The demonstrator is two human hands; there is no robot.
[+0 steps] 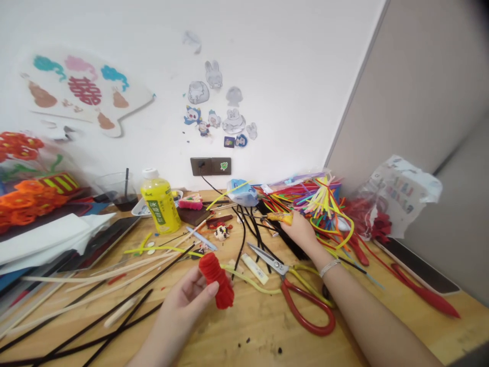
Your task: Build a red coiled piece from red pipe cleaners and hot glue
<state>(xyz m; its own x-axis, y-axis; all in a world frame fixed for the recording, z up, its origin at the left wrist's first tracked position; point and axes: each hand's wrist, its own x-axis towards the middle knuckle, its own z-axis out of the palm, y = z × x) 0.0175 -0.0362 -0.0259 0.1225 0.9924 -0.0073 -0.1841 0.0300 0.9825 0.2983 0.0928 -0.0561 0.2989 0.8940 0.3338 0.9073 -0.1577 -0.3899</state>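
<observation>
My left hand [187,297] is closed round a rolled red fuzzy piece [217,279], held low over the wooden table [248,331]. My right hand [300,232] reaches out to the pile of coloured pipe cleaners [317,204] at the back right, a silver bracelet on its wrist. An orange cap covers its fingertip, and its fingers rest on the black stems [252,229] at the pile's edge. Whether they grip a stem I cannot tell. Red-handled scissors [301,295] lie between my two arms.
A yellow drink bottle [160,204] stands at the back centre beside a plastic cup [118,191]. Long pale sticks and black stems [114,285] lie across the left of the table. Orange paper flowers [23,204] sit far left, and a plastic bag [397,196] far right.
</observation>
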